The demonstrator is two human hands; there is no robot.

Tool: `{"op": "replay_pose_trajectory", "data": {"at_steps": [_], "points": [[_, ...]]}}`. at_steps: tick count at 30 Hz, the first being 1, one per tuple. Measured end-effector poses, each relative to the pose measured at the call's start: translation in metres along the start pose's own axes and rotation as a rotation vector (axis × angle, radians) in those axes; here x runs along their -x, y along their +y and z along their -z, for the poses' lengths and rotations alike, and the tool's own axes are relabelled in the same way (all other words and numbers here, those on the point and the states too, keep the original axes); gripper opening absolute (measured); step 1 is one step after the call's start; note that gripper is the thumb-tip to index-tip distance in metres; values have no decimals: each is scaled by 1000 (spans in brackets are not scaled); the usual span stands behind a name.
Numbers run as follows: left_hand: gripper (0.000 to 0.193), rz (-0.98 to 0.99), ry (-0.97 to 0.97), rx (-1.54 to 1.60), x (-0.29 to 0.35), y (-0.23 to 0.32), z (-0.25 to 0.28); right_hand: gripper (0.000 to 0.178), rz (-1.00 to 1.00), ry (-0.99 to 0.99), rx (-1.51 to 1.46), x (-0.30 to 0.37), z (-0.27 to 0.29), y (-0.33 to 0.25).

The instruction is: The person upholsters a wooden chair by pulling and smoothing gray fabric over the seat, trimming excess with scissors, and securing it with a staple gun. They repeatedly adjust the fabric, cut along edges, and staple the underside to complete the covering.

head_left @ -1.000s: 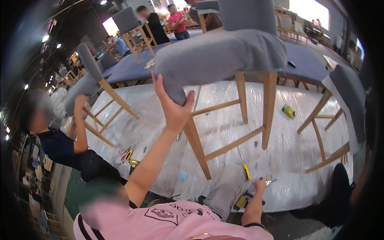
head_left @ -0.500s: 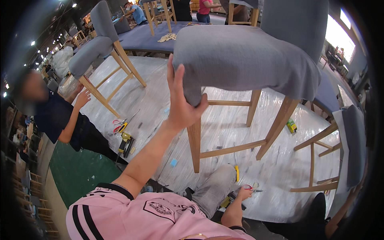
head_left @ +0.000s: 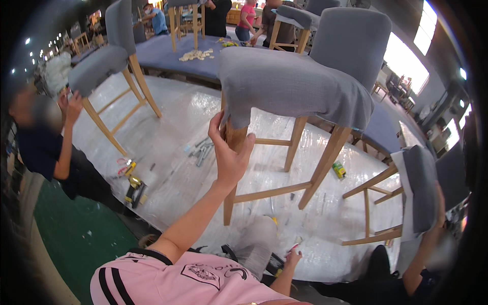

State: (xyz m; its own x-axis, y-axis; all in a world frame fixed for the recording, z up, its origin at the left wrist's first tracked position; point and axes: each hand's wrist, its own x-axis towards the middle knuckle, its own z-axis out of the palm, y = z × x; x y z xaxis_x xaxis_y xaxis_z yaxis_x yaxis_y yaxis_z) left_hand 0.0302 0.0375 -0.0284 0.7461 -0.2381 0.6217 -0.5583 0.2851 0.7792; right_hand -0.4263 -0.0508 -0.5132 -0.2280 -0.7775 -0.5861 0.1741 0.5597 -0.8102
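In front of me stands a tall chair with a grey padded back (head_left: 351,43) and light wooden legs. Its seat is covered by grey fabric (head_left: 274,84) whose lower edge hangs loose and wavy at the right. My left hand (head_left: 231,160) is wrapped around the top of the front left leg (head_left: 235,136), thumb on one side and fingers on the other, just under the hanging fabric corner. Low beside my knee, my right hand (head_left: 292,260) is closed on red-handled scissors (head_left: 291,249); their blades are hard to make out.
A plastic-covered table (head_left: 173,152) carries a yellow-black staple gun (head_left: 134,190), metal strips (head_left: 202,151) and a green-yellow box (head_left: 339,170). A co-worker at left touches another chair (head_left: 99,66). At right, a person's hand touches a tilted chair (head_left: 419,193). A blue-topped table (head_left: 162,58) lies beyond.
My left hand has moved from the fabric at the seat's front corner down to the leg. The view has shifted, showing more of the chair's back. The left co-worker's hands are now closer to their chair's seat.
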Motion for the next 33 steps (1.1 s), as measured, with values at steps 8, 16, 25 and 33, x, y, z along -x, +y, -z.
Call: {"op": "replay_pose_trajectory", "data": {"at_steps": [8,16,25,33], "points": [[34,-111,132,169,10,-3,2,18,365,-637,89,147,-48,-210],[48,108,93,286,10,17,5,38,868,-945,759,255,-146,-432],[41,-88,154,222,10,5,3,87,1392,-1176,1474,371,-282,-538],[37,-19,99,297,8,3,-1,96,1385,-1168,1627,387,-327,-538]]}}
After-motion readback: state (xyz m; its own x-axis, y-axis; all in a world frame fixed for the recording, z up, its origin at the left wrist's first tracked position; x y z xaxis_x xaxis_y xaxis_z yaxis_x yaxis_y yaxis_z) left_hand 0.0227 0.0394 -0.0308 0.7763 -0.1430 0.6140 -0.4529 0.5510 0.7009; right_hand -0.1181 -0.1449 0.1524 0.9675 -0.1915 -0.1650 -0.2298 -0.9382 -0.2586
